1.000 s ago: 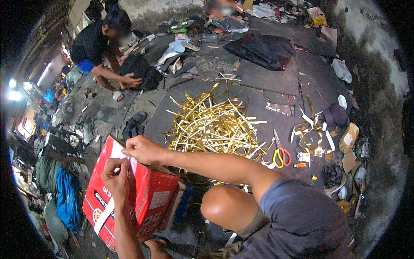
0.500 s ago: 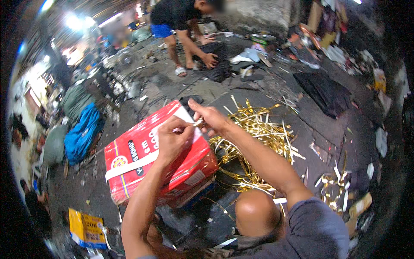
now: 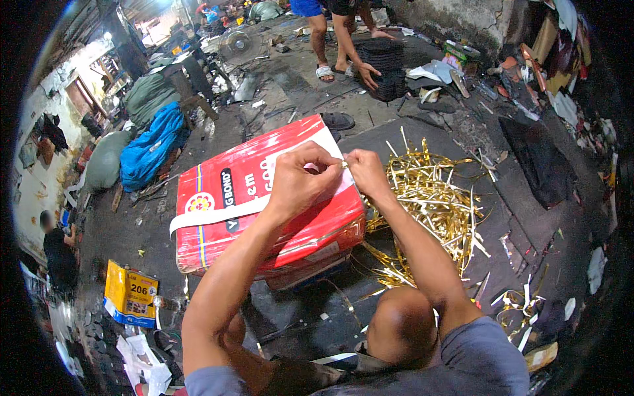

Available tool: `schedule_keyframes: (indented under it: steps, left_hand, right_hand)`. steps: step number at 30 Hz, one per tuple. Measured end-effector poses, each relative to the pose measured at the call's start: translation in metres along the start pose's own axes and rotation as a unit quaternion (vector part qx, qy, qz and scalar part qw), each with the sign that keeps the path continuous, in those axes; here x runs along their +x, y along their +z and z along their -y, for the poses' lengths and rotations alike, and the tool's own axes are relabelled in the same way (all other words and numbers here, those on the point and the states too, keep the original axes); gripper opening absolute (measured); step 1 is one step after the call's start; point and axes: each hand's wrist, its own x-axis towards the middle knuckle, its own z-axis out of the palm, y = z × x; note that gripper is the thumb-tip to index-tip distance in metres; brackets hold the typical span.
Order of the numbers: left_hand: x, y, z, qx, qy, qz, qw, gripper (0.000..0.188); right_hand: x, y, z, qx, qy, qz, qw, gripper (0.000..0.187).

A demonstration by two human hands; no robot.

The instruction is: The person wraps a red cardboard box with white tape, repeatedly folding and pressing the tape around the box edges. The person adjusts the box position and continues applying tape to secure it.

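In front of me a red box [image 3: 221,178] wrapped in shiny clear film lies tilted, with a white band [image 3: 221,214] across its top. Over its far right part, my left hand [image 3: 305,177] is closed in a pinch. Its fingertips meet those of my right hand [image 3: 367,173], also closed. Between them shows a tiny whitish-gold strip [image 3: 344,164], mostly hidden by the fingers. To the right of the box, beside my right forearm, lies a tangled heap of gold and white strips [image 3: 436,204].
Another person bends over a stack of black ridged pieces [image 3: 382,66] at the far side. Blue [image 3: 153,145] and green sacks [image 3: 105,162] lie left. A yellow carton piece [image 3: 131,294] is at lower left, a black cloth [image 3: 536,162] at right. Scraps litter the floor.
My view has shifted, so the box appears higher and farther right. My right hand has gone from fingers partly spread to a closed pinch against my left fingertips.
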Motion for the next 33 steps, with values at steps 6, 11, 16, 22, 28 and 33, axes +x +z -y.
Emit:
schedule_keyframes:
  steps: [6, 11, 16, 22, 28, 33]
  left_hand:
    - [0.003, 0.002, 0.005, -0.019, -0.001, -0.006, 1.000, 0.006]
    - [0.000, 0.003, 0.013, -0.026, -0.016, -0.010, 0.999, 0.005]
    - [0.004, 0.004, 0.003, -0.009, -0.014, -0.008, 1.000, 0.005]
    - [-0.004, -0.004, 0.006, -0.024, -0.035, -0.013, 0.999, 0.004]
    - [0.004, 0.005, 0.003, -0.037, -0.032, 0.000, 0.999, 0.004]
    - [-0.001, 0.001, 0.002, -0.013, -0.016, -0.008, 1.000, 0.004]
  right_hand:
    - [-0.018, 0.028, -0.091, 0.021, 0.003, -0.011, 1.000, 0.025]
    - [-0.039, 0.043, -0.133, 0.046, 0.057, 0.010, 0.997, 0.018]
    - [-0.056, 0.055, -0.220, -0.167, -0.033, -0.023, 0.985, 0.032]
    - [-0.084, 0.079, -0.253, -0.122, 0.167, 0.035, 0.978, 0.026]
    - [-0.117, 0.063, -0.309, -0.255, 0.102, 0.016, 0.961, 0.016]
    - [-0.136, 0.053, -0.300, -0.288, 0.176, 0.061, 0.939, 0.020]
